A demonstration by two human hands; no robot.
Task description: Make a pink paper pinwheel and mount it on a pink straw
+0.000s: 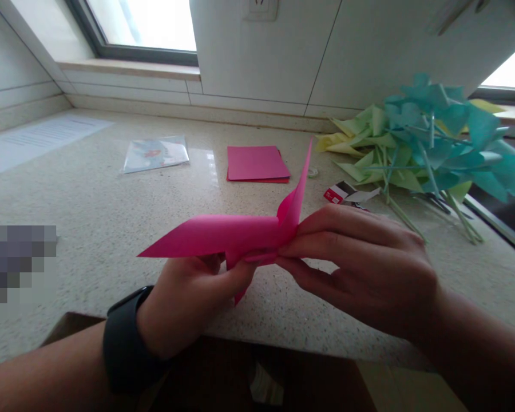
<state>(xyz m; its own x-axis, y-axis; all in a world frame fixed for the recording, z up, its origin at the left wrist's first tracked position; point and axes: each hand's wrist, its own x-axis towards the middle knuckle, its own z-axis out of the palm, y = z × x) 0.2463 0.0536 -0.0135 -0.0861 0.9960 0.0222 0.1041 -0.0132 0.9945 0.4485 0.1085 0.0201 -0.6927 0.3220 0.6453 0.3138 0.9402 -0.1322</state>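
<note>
A bright pink folded paper (236,232) is held up over the front of the counter, one pointed flap reaching left and another standing up on the right. My left hand (201,292), with a dark watch (126,337) on its wrist, grips the paper from below, thumb pressed on its lower fold. My right hand (364,269) pinches the right side of the paper between thumb and fingers, close to the left thumb. Part of the left fingers is hidden behind the paper.
Behind lies a stack of pink paper sheets (257,163) beside a small tape roll (312,171). A red and white box (337,193) and blue and green paper pinwheels (438,131) fill the right. A plastic packet (157,153) and a printed sheet (38,140) lie left.
</note>
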